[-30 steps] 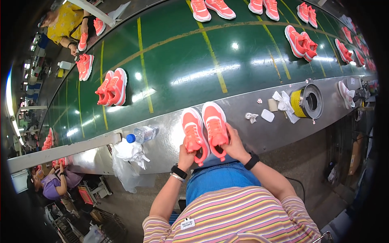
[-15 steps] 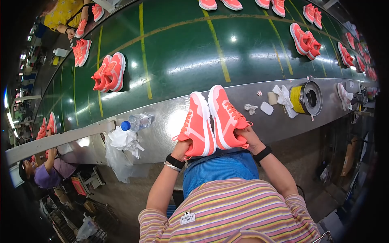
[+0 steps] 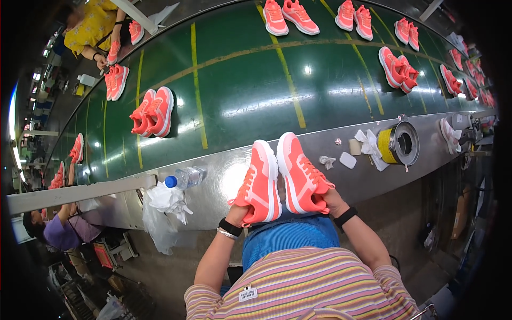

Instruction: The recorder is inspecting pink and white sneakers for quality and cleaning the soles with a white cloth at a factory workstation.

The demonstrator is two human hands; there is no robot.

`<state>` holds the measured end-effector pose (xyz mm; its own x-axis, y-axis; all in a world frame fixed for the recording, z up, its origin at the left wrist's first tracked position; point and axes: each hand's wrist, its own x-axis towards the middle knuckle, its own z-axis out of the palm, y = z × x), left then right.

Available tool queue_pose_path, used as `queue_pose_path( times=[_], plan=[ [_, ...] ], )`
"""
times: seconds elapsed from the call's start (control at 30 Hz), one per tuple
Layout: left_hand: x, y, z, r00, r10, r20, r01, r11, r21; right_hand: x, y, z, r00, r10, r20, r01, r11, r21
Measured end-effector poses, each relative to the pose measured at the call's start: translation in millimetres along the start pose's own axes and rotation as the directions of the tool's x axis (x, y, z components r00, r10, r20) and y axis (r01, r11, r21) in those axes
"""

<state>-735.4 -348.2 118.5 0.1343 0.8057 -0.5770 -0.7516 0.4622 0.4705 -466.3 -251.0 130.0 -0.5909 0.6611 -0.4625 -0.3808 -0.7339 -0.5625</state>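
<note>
Two coral-pink sneakers with white soles are held side by side over the near metal ledge [image 3: 224,165], toes pointing away from me. My left hand [image 3: 236,214] grips the left sneaker [image 3: 258,184] at its heel, fingers partly inside the collar. At the heel of the right sneaker [image 3: 300,173], my right hand [image 3: 334,201] is closed, its fingers tucked into the opening. The soles face each other with a narrow gap between them. Orange laces show on the outer side of each sneaker. Most of my fingertips are hidden by the uppers.
Several pairs of similar sneakers [image 3: 153,113] stand on the green conveyor belt [image 3: 240,90]. Along the ledge are a blue-capped bottle [image 3: 186,177], crumpled white paper [image 3: 165,198], a white pad [image 3: 348,160] and a yellow-banded can [image 3: 392,145]. A grey bar [image 3: 80,190] juts in at left. Two co-workers are at left.
My view has tilted, so the scene sits slightly lower in the picture. Both hands keep hold of the sneakers, whose toes have drawn slightly apart. At left, a co-worker's sneaker appears further up the belt.
</note>
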Motion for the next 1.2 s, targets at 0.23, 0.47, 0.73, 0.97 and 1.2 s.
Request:
queue_pose_path(
  times=[0.23,0.47,0.73,0.97,1.2],
  plan=[
    [-3,-2,-15,0.999,0.041,0.005,-0.041,0.989,0.141,0,-3,3,0.998,-0.068,0.004,0.068,0.994,-0.09],
    [-14,6,-7,0.99,0.057,-0.132,-0.019,0.962,0.272,-2,-17,18,0.989,-0.132,0.062,0.141,0.972,-0.189],
    [-19,12,-8,0.974,0.212,-0.081,-0.163,0.901,0.402,-4,-20,19,0.982,-0.172,0.075,0.187,0.935,-0.302],
    [-21,20,-18,0.937,0.345,0.062,-0.31,0.734,0.604,-2,-20,20,0.967,-0.226,0.116,0.254,0.872,-0.418],
    [-25,33,0,0.772,0.594,0.226,-0.369,0.13,0.92,-1,-13,22,0.943,-0.32,0.097,0.3,0.683,-0.666]
  ],
)
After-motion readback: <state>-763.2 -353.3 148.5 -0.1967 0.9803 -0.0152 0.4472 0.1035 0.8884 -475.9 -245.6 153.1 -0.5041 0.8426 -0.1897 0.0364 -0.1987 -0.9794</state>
